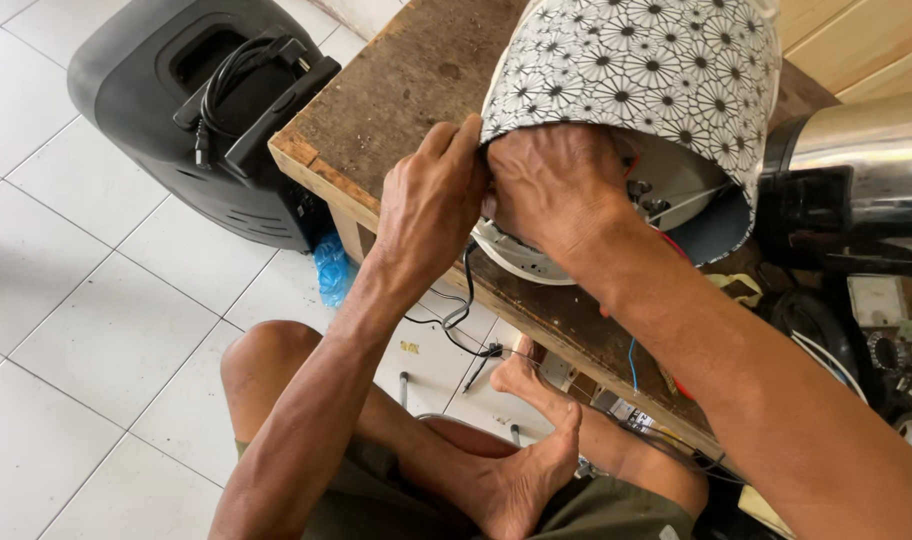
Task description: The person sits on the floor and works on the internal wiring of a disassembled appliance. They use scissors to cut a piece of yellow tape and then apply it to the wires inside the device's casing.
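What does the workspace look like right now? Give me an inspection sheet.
Surface: worn wooden bench, chipped at the near corner.
Job's things: cooker with a flower-patterned shell, lying on its side on the bench, underside open, inner wires showing.
Clutter: steel pot at right; small parts below it; blue bag under the bench edge.
Grippers: left hand and right hand both at the cooker's lower rim, fingers curled on it; what they pinch is hidden.
Cables: black cord hanging from the cooker; coiled black cable on the speaker.
Surroundings: black speaker on white floor tiles; person sits with legs crossed.
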